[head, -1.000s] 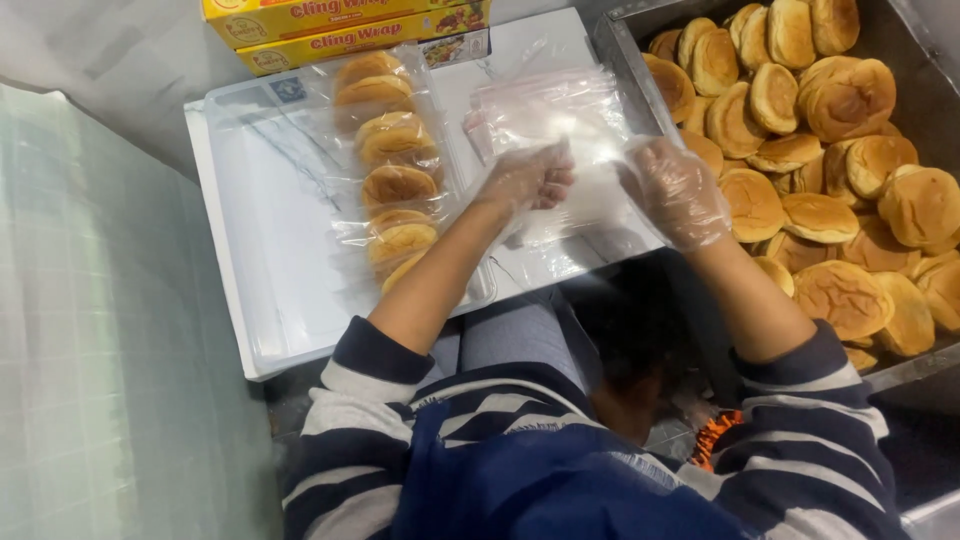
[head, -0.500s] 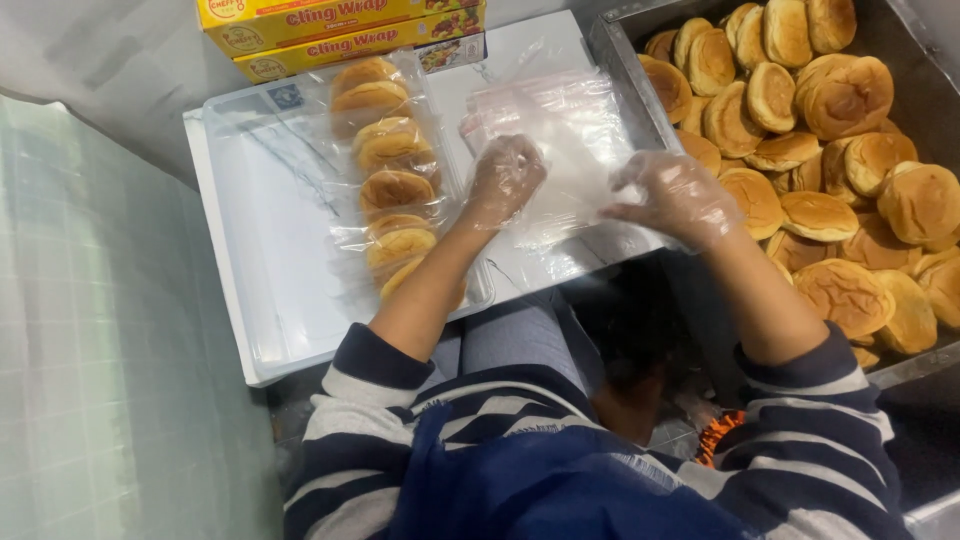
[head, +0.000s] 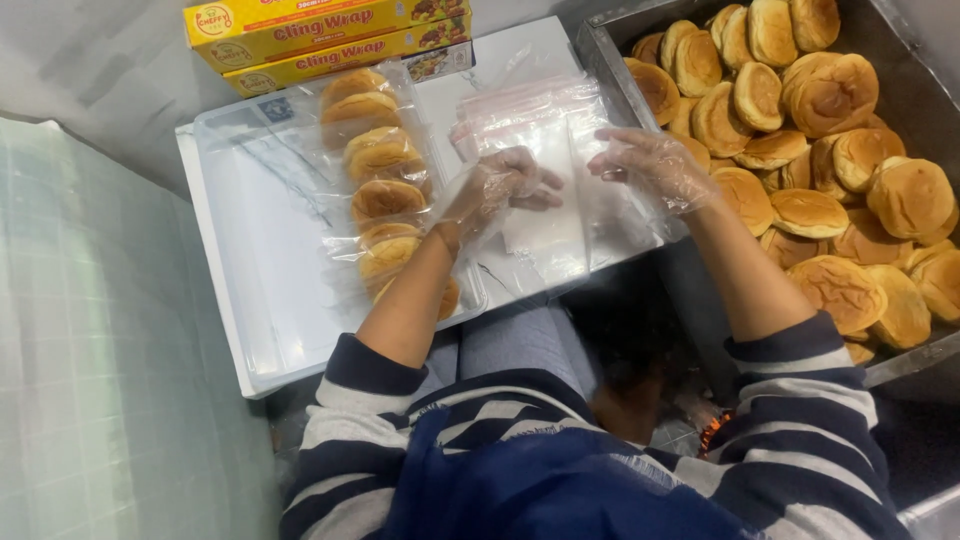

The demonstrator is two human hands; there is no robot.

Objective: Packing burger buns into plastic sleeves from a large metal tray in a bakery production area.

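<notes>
Both my hands wear thin clear plastic gloves. My left hand [head: 500,185] and my right hand [head: 650,165] pinch the top of a clear plastic bag [head: 555,215], lifted just above a stack of clear zip bags [head: 530,110] on the white board [head: 250,280]. To the left lies a row of bagged buns [head: 380,200] in clear wrapping. A metal tray [head: 905,85] on the right is full of several loose golden buns [head: 810,210].
Two yellow boxes of cling film [head: 320,35] lie at the far edge of the white board. A pale tiled surface [head: 90,350] runs along the left. My striped sleeves and blue apron fill the bottom of the view.
My hands lifted off the stack of bags, drew toward me and now hold a single bag between them; before, they pressed flat on the stack.
</notes>
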